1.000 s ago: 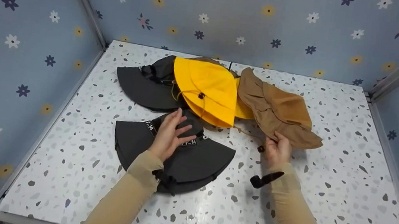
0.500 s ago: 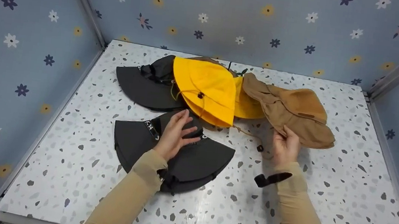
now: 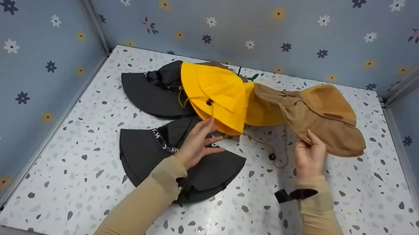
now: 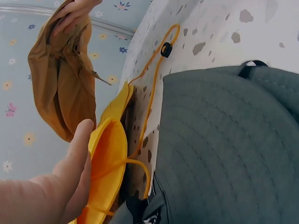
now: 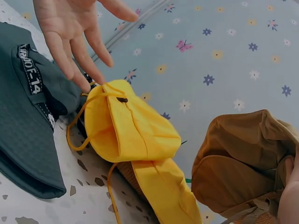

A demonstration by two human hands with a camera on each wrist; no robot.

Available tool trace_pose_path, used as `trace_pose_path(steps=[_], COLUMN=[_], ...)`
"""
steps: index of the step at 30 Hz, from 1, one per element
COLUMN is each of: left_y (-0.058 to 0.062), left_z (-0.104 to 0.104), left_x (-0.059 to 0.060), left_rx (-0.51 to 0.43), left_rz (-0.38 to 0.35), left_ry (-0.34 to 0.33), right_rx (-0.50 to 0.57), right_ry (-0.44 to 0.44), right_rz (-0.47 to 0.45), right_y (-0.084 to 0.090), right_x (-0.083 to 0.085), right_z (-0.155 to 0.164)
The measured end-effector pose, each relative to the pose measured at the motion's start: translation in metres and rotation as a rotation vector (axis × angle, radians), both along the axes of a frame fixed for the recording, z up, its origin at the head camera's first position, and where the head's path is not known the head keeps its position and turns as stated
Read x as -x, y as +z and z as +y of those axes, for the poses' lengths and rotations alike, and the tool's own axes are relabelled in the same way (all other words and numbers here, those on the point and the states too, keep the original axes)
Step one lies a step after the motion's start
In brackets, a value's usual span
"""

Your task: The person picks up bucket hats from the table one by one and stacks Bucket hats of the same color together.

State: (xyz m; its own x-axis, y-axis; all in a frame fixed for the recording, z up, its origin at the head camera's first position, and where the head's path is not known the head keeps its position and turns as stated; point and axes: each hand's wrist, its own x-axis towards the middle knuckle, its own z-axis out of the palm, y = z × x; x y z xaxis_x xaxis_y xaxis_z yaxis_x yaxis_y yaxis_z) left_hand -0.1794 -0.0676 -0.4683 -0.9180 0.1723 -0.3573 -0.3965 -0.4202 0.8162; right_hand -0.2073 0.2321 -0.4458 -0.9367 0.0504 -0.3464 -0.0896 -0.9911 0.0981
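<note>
My right hand (image 3: 310, 156) pinches the brim of a brown bucket hat (image 3: 330, 131) with a tan crown, raised at the right of the pile. In the right wrist view the hat's hollow underside (image 5: 233, 172) shows. My left hand (image 3: 200, 144) holds nothing, its fingers spread over a dark grey bucket hat (image 3: 223, 168) with a lettered band. Close beyond those fingers lies a yellow bucket hat (image 3: 220, 95) with a cord and toggle. A second yellow piece (image 3: 263, 110) shows from under it, partly behind the brown hat.
Another dark grey hat (image 3: 153, 95) lies at the back left, partly under the yellow one. A thin cord with a black toggle (image 3: 272, 156) trails on the speckled white table (image 3: 372, 215). Flowered blue panels (image 3: 251, 23) stand behind and at both sides.
My right hand has drawn the brown hat to the right and turned it, baring more of the second yellow piece. My left hand has shifted slightly right, still spread.
</note>
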Motion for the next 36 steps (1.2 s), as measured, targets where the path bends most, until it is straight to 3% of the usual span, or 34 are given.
trace_pose_path(steps=[12,18,22,26,32,36], left_y=[0.016,0.032,0.041,0.046,0.042,0.039], left_z=[0.027,0.04,0.043,0.044,0.045,0.044], left_x=[0.012,0.029,0.041,0.045,0.046,0.047], left_rx=[-0.076,-0.066,-0.128,-0.176,-0.218,-0.251], left_rz=[-0.019,-0.045,-0.06,-0.061,-0.033,-0.044], left_ry=[-0.077,-0.11,-0.087,-0.068,-0.091,-0.01], right_rx=[-0.076,-0.059,-0.028,-0.027,-0.083,-0.12], right_ry=[0.039,0.066,0.113,0.154,0.169,0.175], right_rz=[0.07,0.133,0.204,0.243,0.229,0.219], right_y=[0.01,0.012,0.012,0.012,0.01,0.006], right_x=[-0.021,-0.031,-0.039,-0.045,-0.05,-0.051], right_z=[-0.012,-0.015,-0.019,-0.022,-0.023,-0.02])
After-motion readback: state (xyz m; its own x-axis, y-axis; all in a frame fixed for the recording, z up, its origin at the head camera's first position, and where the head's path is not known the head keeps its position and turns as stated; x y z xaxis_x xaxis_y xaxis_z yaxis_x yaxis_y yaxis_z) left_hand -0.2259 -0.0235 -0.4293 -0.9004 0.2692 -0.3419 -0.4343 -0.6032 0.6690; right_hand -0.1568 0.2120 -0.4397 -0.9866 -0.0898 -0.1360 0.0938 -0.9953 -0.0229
